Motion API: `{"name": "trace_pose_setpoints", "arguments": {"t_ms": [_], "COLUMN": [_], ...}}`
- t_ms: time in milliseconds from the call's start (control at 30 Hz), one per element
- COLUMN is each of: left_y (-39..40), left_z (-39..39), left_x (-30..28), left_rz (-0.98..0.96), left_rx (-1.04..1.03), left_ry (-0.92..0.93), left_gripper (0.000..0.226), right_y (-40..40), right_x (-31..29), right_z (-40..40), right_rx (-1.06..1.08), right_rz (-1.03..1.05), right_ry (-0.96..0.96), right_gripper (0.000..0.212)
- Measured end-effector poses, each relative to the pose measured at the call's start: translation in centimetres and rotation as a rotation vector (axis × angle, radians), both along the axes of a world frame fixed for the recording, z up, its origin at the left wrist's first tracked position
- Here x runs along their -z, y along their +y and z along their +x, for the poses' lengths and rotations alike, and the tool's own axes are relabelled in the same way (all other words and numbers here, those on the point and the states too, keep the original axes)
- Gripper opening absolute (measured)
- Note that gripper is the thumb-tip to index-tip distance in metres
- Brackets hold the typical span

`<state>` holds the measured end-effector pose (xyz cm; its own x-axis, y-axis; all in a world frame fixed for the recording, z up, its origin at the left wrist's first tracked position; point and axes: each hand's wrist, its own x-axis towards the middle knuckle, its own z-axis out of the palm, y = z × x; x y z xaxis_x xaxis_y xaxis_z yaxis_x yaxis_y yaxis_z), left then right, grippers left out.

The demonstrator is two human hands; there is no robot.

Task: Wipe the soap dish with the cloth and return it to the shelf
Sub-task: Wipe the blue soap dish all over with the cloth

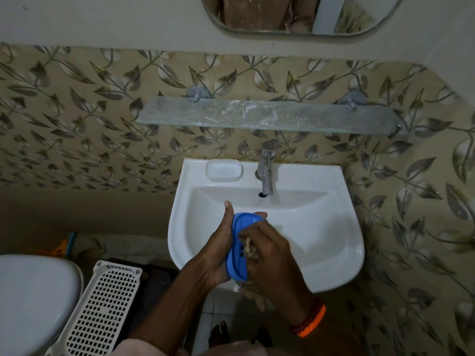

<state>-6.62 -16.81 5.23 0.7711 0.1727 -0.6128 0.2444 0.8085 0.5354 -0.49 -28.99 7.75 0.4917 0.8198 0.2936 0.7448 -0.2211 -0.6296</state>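
1. We cradle the blue soap dish (240, 242) in the left hand (218, 249), fingers curled round its far end, tilted over the sink (334, 227), probably so drips fall in.
2. Our right hand (272, 255) pinches the pale cloth (248, 246), pressing it into the dish's hollow.
3. The dish is oval plastic with small drain holes.
4. The glass shelf (270, 116) sits above and beyond the grip.
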Motion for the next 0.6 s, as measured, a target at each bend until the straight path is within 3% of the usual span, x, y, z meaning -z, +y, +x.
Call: {"name": "trace_pose_setpoints", "arguments": {"t_ms": [133,300,467,600], "left_y": [-1.3,-0.9,-1.2,-0.9], "left_z": [-0.1,-0.3,-0.6,-0.7], "left_x": [0.6,1.3,1.6,0.8], "left_rz": [-0.05,-0.096,-0.086,-0.087], "left_rx": [0.009,-0.02,0.022,0.031], "left_ry": [0.008,-0.001,0.056,-0.001], "left_gripper": [0.081,0.083,0.087,0.084], "right_y": [0.5,-0.2,0.9,1.3], "right_x": [-0.5,0.4,-0.5,-0.9], "right_z": [1.1,-1.5,-0.3,-1.7], "right_rx": [0.132,0.075,0.289,0.369], "right_rz": [0.06,0.104,0.117,0.185], "right_ry": [-0.114,0.044,-0.007,0.304], "right_gripper": [0.018,0.034,0.023,0.023]}}
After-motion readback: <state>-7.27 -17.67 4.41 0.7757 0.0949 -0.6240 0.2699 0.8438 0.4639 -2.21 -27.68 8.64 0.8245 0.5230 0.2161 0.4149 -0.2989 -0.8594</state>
